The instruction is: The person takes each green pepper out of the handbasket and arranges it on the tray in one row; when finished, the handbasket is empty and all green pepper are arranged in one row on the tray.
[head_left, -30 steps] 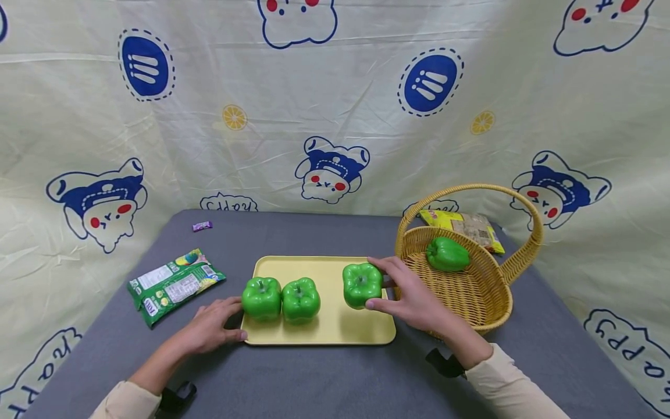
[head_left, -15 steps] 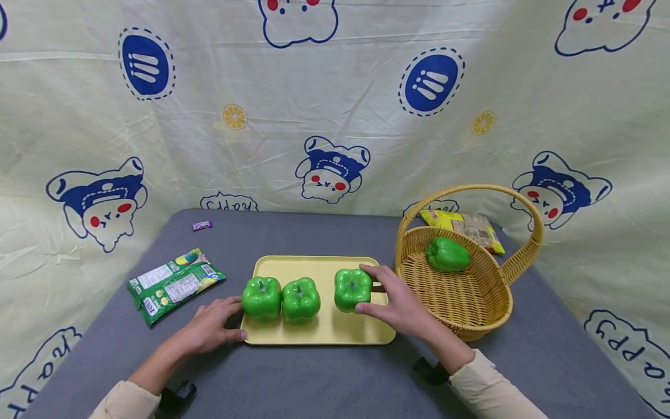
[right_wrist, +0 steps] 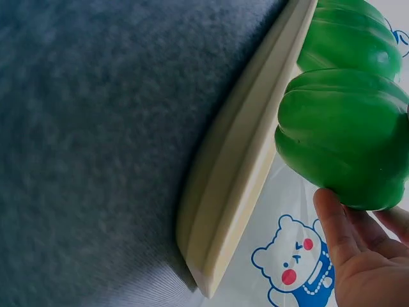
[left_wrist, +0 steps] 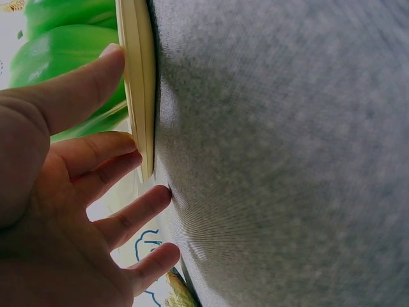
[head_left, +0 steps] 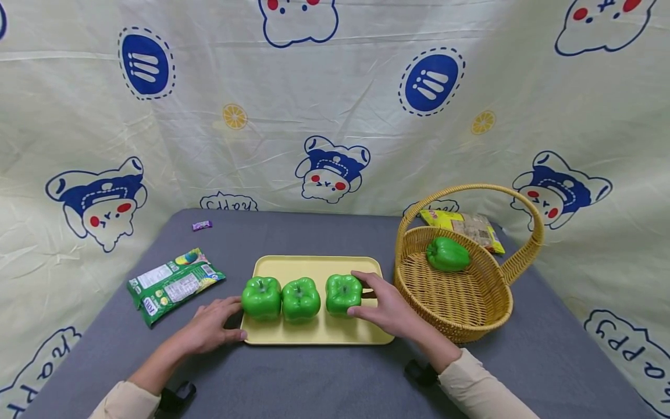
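My right hand [head_left: 384, 305] grips a green bell pepper [head_left: 342, 295] from its right side, over the right half of the pale yellow tray [head_left: 319, 334]. In the right wrist view the held bell pepper [right_wrist: 342, 137] appears at the level of the tray's edge, with the fingers beneath it. Two more bell peppers, a left one [head_left: 262, 298] and a middle one [head_left: 300, 298], sit side by side on the tray's left half. At the tray's left end rests my left hand [head_left: 211, 326]. In the left wrist view its thumb [left_wrist: 77, 89] touches the rim and its fingers spread loosely.
A wicker basket [head_left: 455, 297] with a tall handle stands to the right, one green bell pepper [head_left: 447, 254] inside. Behind it lies a yellow packet [head_left: 473, 228]. A green packet [head_left: 178, 285] and a small purple wrapped item [head_left: 202, 226] lie on the left.
My right hand has carried the bell pepper leftward and slightly nearer to me, closing on the middle pepper. My left hand has stayed at the tray's left end.
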`<state>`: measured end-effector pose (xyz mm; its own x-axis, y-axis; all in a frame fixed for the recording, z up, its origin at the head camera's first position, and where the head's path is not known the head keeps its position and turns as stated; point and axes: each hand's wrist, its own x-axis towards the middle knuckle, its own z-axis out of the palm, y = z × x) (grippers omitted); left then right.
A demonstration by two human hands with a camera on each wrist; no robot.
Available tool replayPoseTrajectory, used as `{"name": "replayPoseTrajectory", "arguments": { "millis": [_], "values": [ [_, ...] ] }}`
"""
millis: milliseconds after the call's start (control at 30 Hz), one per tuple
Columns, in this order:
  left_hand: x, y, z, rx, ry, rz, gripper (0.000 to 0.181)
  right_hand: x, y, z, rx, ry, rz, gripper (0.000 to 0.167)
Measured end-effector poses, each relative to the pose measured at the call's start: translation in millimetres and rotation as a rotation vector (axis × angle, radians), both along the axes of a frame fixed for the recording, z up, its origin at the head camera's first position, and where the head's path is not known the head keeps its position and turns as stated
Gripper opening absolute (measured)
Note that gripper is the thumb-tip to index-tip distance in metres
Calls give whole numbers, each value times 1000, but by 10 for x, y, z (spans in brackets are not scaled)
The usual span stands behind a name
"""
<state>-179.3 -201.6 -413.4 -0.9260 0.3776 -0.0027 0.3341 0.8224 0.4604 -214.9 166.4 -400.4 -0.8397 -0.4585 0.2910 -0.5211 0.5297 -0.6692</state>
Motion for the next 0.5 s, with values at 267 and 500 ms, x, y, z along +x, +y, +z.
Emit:
{"name": "replayPoseTrajectory", "arguments": {
  "millis": [267, 500],
  "values": [
    [-2, -4, 3, 3, 8, -3, 63, -4, -31, -43, -12, -21, 15, 73],
    [-15, -5, -15, 1, -3, 3, 63, -15, -54, -68, -6, -52, 14, 74]
  ]
}}
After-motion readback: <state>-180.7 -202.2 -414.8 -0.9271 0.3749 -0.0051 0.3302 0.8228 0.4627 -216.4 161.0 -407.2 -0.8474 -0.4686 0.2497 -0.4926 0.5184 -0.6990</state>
